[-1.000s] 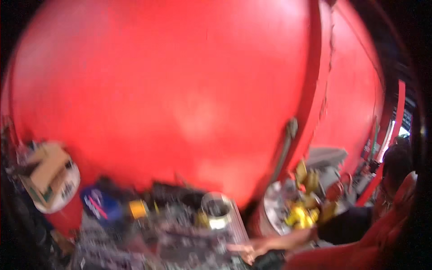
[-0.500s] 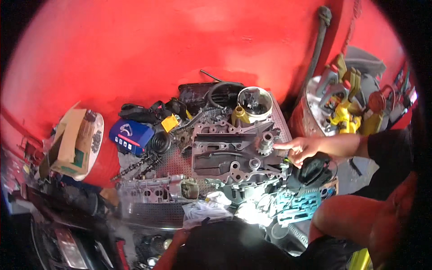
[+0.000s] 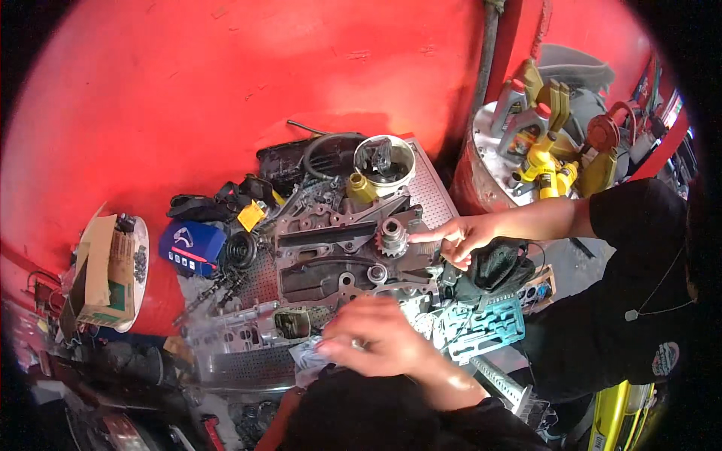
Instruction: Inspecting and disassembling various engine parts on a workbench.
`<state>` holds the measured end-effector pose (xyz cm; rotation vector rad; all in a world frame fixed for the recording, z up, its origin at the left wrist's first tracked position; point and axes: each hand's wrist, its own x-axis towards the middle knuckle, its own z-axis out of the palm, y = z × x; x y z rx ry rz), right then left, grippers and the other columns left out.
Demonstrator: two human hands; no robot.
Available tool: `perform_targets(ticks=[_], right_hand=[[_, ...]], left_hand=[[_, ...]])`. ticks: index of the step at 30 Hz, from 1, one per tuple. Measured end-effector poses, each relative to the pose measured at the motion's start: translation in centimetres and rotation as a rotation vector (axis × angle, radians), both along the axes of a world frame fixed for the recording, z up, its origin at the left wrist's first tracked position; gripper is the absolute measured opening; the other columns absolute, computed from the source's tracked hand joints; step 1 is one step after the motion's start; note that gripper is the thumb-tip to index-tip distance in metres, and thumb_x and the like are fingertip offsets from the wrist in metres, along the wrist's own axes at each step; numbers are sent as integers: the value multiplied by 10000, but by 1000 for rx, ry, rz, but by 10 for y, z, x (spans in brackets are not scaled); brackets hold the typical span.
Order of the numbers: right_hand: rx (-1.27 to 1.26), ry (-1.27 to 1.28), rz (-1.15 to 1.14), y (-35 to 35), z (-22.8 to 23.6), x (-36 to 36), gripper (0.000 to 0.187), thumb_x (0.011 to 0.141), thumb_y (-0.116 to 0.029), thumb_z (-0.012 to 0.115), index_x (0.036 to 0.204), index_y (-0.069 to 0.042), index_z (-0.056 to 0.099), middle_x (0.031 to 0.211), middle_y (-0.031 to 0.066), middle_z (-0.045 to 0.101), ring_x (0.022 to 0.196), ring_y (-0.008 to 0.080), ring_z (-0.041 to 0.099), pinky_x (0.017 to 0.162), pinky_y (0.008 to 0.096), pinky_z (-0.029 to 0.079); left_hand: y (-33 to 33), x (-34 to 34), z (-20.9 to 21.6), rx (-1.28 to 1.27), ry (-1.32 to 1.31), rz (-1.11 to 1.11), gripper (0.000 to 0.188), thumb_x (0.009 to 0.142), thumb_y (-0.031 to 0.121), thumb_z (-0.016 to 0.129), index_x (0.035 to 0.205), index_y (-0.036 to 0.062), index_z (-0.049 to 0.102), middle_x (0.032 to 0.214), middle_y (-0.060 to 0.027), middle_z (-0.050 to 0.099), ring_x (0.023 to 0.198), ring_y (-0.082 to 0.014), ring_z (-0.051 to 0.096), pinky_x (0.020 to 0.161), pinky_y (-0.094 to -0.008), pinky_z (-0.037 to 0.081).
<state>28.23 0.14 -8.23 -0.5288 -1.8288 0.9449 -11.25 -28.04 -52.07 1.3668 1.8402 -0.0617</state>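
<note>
Engine parts (image 3: 320, 279) and fluid bottles (image 3: 524, 140) show a repair workshop.

Right hand (image 3: 372, 336) (blurred), metal casting (image 3: 320, 279), gear (image 3: 392, 237)

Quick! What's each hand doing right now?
Right hand: half-curled, blurry; can't tell if holding anything.
Left hand: hidden; can't tell.
Other person's hand: pointing at the gear.

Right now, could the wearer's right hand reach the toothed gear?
Probably yes: the right hand looks close to the metal casing, and the way to the gear seems free from the near side, though a co-worker's hand points at its right side.
</note>
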Motion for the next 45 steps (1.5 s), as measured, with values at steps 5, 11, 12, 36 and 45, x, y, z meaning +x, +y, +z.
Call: perform_targets(ticks=[5,11,12,36,45], right_hand=[[6,-401,158,-12,-44,-34,277,942,-348,700,988,-75,713,878,111,715,781,332,691,718,446,545],[-180,-840,410,-3,-46,-27,456,995,-432,590,1224,-40,632,1097,190,703,1036,392,678,913,500,523],[-186,-873,452,-2,-42,-23,471,996,-438,591,1238,-35,628,1098,192,703,1044,391,676,912,494,525],[-463,-569,-169,-60,-38,-34,371,879,-209,809,1176,-17,700,1012,121,749,901,243,737,826,354,564],[-171,-510,-711,30,32,11,732,790,-34,852,1435,-50,505,1274,106,643,1040,189,647,858,329,552]], left_hand=[[6,2,13,-10,38,25,398,902,419,641,1042,63,751,1076,-218,725,989,-404,698,871,-489,550],[-2,23,8,15,78,56,390,897,402,636,1011,46,746,1060,-233,718,959,-427,695,851,-511,552],[-6,27,6,22,88,61,389,896,400,635,1006,43,745,1058,-235,717,954,-431,695,848,-514,553],[35,-14,3,-101,-90,198,522,906,517,642,1064,34,762,1123,-248,715,1063,-420,684,931,-494,529],[26,-52,-26,-141,-119,97,386,855,390,685,1036,60,770,1111,-215,728,1044,-397,692,925,-471,539]])
